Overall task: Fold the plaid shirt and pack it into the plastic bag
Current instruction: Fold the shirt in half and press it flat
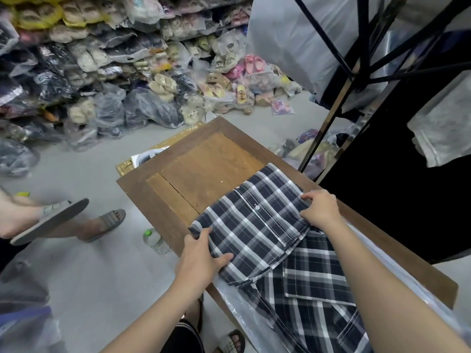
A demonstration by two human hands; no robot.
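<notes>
A dark blue and white plaid shirt point(257, 225) lies on the wooden table point(204, 161), its upper part folded over into a band across the table. My left hand point(204, 253) grips the fold's near left edge, thumb on top. My right hand point(319, 207) pinches the fold's right edge. The rest of the shirt runs toward me under my right forearm. It rests on a clear plastic bag point(239, 301) that lies flat along the table's near side.
Another person's feet in sandals point(107, 220) are on the floor to the left, beside a plastic bottle point(155, 240). Bagged shoes point(127, 72) are piled along the back. A black metal rack point(356, 59) with hanging clothes stands at the right.
</notes>
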